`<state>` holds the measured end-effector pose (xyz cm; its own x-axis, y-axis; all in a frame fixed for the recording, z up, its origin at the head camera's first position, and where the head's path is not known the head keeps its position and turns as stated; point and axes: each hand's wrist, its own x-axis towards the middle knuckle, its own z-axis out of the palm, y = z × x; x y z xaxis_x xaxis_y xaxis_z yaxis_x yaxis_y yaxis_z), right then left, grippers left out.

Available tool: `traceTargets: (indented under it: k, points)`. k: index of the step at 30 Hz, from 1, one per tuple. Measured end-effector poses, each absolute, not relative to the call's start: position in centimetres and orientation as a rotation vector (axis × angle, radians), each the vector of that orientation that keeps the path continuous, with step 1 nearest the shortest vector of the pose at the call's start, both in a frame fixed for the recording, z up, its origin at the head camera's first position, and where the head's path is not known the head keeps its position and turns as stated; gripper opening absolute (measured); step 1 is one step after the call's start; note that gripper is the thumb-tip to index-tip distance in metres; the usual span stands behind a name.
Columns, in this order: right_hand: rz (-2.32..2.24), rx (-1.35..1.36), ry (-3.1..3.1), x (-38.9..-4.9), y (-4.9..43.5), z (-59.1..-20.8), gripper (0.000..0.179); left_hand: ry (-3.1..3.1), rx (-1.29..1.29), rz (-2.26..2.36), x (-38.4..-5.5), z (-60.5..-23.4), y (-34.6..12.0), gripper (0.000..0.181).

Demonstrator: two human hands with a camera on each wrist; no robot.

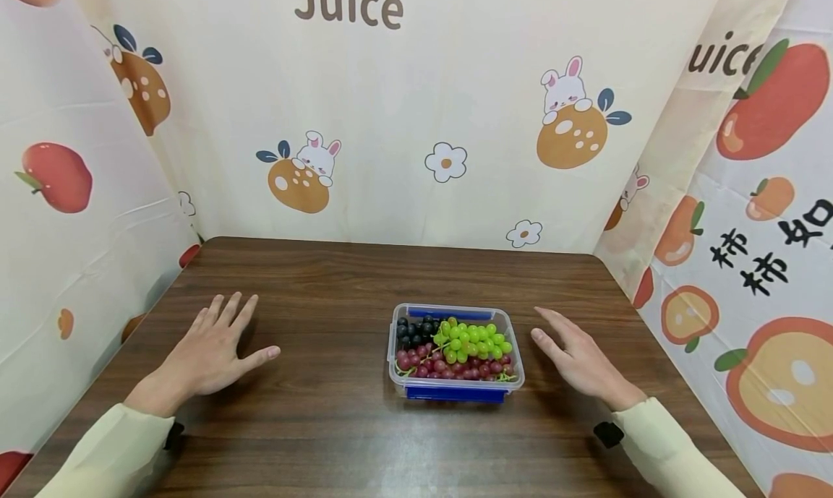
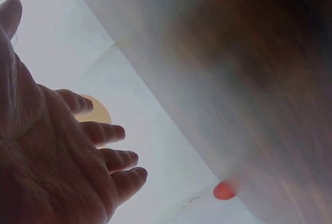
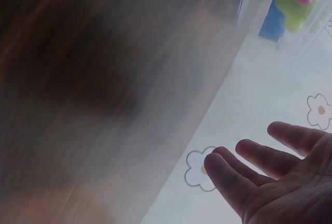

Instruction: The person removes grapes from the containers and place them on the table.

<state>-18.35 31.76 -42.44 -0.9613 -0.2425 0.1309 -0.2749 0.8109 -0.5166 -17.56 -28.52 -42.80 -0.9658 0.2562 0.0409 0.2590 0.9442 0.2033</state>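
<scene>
A clear plastic food container (image 1: 458, 384) with blue clips stands without a lid on the table, right of the middle. Inside lie green grapes (image 1: 471, 341) at the upper right, black grapes (image 1: 413, 332) at the back left and red grapes (image 1: 449, 368) along the front. My right hand (image 1: 579, 357) is just right of the container, fingers straight and apart from it. Far to the left, my left hand (image 1: 211, 346) is held palm down with fingers spread. Both palms show bare in the wrist views.
The dark wooden table (image 1: 312, 426) has rounded far corners. A printed cloth (image 1: 390, 122) hangs behind it, and similar cloths close off the left and right sides. Black wrist cameras (image 1: 608, 434) sit under both cuffs.
</scene>
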Motion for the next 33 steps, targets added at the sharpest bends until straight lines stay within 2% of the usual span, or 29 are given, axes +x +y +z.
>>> traceTargets:
  k: [17, 33]
  points:
    - [0.971, 0.469, -2.888, -17.4, 29.9, -42.2, 0.054, -3.083, -0.434, -0.355, -17.2, -42.5, -27.8, 0.108]
    - [1.013, 0.498, -2.880, -17.1, 28.9, -42.7, 0.055, -3.041, -0.477, -0.355, -17.0, -42.6, -26.7, 0.107]
